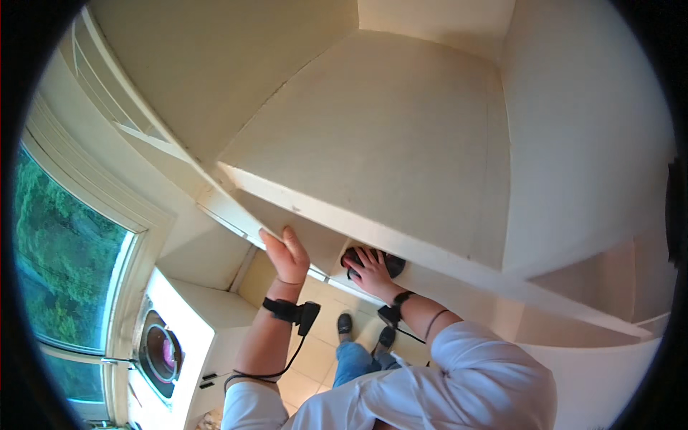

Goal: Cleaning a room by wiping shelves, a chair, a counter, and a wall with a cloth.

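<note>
My left hand (285,258) holds the front edge of the white cabinet's side panel (193,161), its thumb and fingers on either side of the edge. Below the deep upper shelf (387,129), my right hand (373,274) reaches into a lower compartment. Its fingers are bent over a glossy black rounded object (394,265), part of a dark pair that looks like shoes. The hand and the upper shelf's front edge hide much of the pair, so its exact kind is unclear. Dark straps with small boxes and cables sit on both my wrists.
The upper shelf's thick front edge (344,215) runs just above my right hand. At the left are a window (72,251) and a white counter with a round dark basin (159,349). My feet (345,326) stand on the tiled floor below.
</note>
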A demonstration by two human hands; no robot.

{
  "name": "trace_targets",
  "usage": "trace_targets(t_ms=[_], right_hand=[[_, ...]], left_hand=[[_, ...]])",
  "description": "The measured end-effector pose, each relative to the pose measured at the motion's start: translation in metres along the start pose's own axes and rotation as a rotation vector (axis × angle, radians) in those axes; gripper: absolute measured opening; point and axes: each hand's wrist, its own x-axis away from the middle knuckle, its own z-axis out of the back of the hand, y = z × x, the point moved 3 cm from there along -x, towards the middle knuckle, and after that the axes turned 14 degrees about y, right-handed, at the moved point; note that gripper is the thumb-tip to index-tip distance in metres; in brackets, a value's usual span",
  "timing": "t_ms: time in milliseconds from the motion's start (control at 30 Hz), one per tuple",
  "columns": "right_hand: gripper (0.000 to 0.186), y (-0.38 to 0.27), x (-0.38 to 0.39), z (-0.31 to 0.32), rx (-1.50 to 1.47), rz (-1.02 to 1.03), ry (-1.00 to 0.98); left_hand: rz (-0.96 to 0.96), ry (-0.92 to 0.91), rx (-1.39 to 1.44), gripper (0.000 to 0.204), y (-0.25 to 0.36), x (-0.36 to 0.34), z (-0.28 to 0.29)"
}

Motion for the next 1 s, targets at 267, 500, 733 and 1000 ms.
trace_targets(t_ms=[267,500,733,1000], right_hand=[[0.059,0.019,0.129,0.114,0.216,-0.162,-0.073],[0.059,0.074,0.222,0.164,0.590,-0.918,0.154],[0.058,0.010,0.131,0.078,0.473,-0.795,0.341],[0.054,-0.051,0.096,0.011,0.130,-0.411,0.370]], left_hand=[[0.484,-0.284,0.252,0.034,-0.005,0.023,0.024],[0.599,-0.611,0.189,0.044,-0.056,0.124,0.028],[0.244,-1.817,0.125,0.067,-0.122,0.242,0.091],[-0.136,-1.672,0.062,0.084,-0.077,0.272,-0.025]])
